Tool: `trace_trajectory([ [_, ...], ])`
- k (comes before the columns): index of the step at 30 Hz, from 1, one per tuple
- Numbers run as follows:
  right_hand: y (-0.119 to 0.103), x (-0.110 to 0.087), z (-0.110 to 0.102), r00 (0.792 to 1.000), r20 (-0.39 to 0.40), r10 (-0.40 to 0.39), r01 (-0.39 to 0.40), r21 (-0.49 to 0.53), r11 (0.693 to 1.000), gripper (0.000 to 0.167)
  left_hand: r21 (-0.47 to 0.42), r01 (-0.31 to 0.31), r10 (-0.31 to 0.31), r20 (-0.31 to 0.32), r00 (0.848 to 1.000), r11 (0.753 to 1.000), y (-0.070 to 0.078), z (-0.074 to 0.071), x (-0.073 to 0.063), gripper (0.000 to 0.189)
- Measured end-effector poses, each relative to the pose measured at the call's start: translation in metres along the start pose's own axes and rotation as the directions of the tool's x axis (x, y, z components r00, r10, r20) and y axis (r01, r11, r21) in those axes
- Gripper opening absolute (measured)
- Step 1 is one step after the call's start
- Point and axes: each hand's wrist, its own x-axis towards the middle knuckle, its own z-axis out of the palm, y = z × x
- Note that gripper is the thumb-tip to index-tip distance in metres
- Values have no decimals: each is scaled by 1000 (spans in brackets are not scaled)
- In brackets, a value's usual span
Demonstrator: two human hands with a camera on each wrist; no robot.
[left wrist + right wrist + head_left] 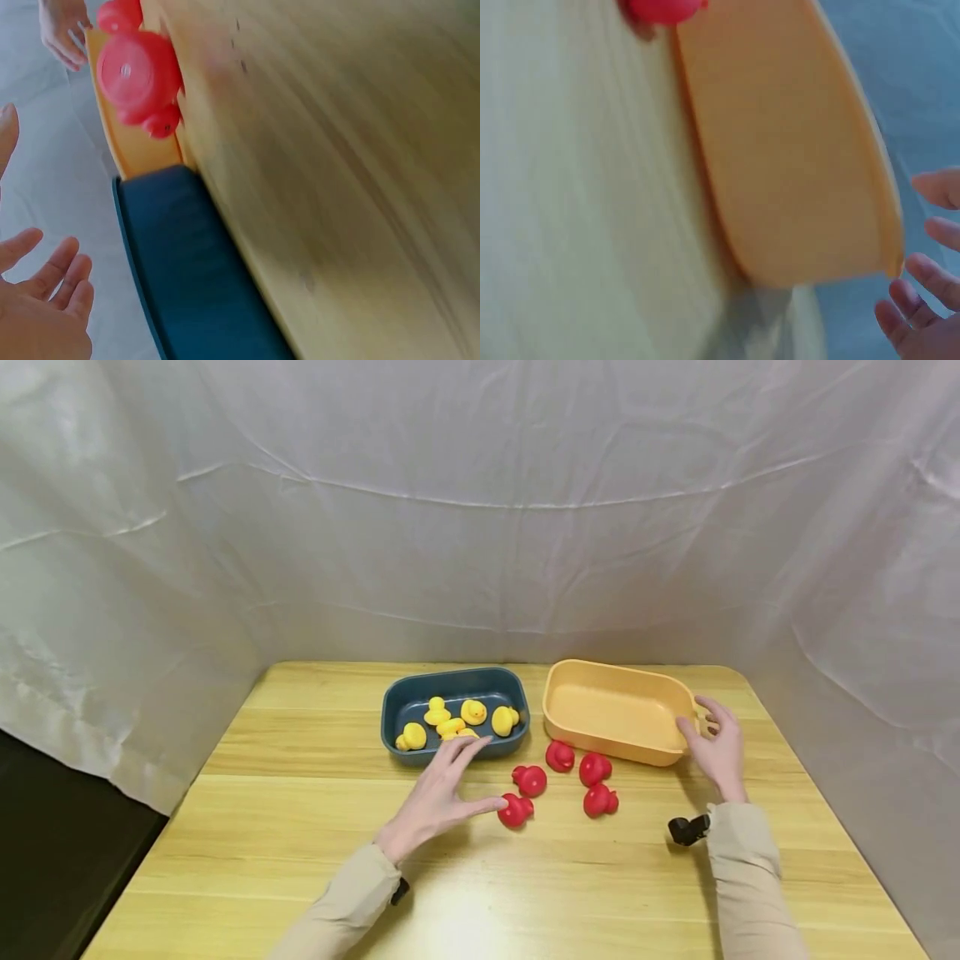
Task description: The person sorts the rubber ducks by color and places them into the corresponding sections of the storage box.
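Note:
In the head view my left hand (435, 789) hovers with spread fingers by the near rim of a dark blue bin (456, 676). Its thumb tip overlaps a red rubber duck (514, 811), and nothing sits between the fingers. Several yellow rubber ducks (473, 712) lie inside the blue bin. My right hand (720, 752) is at the right end of an orange-yellow bin (611, 702), thumb and relaxed fingers around its corner. The right wrist view shows the fingers (934, 281) apart, just beyond the bin's end wall (817, 247). No ducks show inside that bin.
More red ducks, such as one at the orange bin's near side (559, 756) and one farther right (601, 801), lie on the wooden table (570, 893). The two bins stand side by side near the back edge. A grey curtain (480, 552) hangs behind them.

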Motion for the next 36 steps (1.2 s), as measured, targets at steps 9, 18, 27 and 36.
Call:
trace_trajectory([
  [9,27,4,-16,986,112,124,-141,169,975,60,-26,15,-10,173,985,1000,9,20,8,84],
  [18,35,8,-25,963,240,126,-208,354,912,64,-40,-33,42,284,958,999,8,30,12,68],
  [27,37,15,-32,928,351,123,-278,436,856,68,-49,-22,38,340,940,999,7,33,14,64],
  [36,40,22,-35,903,424,75,-306,508,805,46,-48,-20,36,356,934,999,7,32,15,61],
])
